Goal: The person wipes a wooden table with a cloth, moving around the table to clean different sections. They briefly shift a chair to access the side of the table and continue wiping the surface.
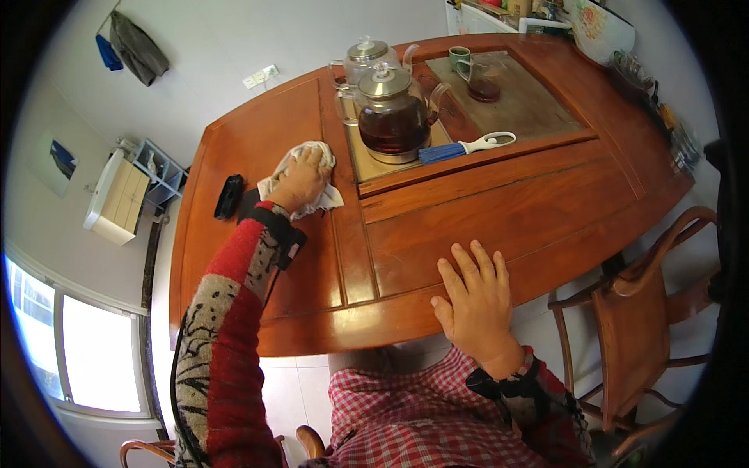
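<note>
My left hand (299, 181) presses a crumpled white cloth (326, 195) onto the wooden table (437, 210), left of the teapots, its fingers curled over the fabric. Beside that hand lies a small black case-like object (228, 196). A dark flat thing under the left wrist is mostly covered. My right hand (477, 303) is spread palm down at the table's near edge and holds nothing; whether it rests on the wood I cannot tell. A blue-bristled brush (460, 150) with a white handle lies beyond it, by the glass teapot of dark tea (392, 125).
A second glass teapot (367, 58) stands behind the first. On the inset tray (530, 101) are a green cup (459, 57) and a glass pitcher (484, 90). A wooden chair (632, 335) stands at the right. Jars and glassware (683, 144) line the far right.
</note>
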`<state>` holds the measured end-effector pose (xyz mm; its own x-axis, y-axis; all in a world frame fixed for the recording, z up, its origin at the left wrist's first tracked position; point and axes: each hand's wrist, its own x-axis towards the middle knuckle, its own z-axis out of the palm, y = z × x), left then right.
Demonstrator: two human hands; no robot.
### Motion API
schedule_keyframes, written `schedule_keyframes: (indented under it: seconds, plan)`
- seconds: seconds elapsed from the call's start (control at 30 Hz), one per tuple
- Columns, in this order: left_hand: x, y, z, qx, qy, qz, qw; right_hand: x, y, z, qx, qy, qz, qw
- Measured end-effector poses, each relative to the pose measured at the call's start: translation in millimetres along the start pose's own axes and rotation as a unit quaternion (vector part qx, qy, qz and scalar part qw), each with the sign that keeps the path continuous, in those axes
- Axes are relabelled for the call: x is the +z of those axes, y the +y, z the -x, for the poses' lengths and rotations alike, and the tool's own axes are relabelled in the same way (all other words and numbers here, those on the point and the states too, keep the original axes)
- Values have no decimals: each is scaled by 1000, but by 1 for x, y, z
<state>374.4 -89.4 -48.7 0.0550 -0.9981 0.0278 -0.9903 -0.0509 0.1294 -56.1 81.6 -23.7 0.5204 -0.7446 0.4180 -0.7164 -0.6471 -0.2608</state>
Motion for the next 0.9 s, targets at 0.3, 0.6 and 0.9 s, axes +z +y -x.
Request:
schedule_keyframes:
  seconds: [0.3,0.6,0.9]
  plan:
    - [-6,-7,-60,-72,-24,-5,997,-2,1,-6,2,0,-9,1000]
    - [-19,73,45,3,-37,-35,999,4,2,1,-9,44,-7,999]
    - [-24,171,193,81,-32,-14,996,10,2,12,-3,66,4,998]
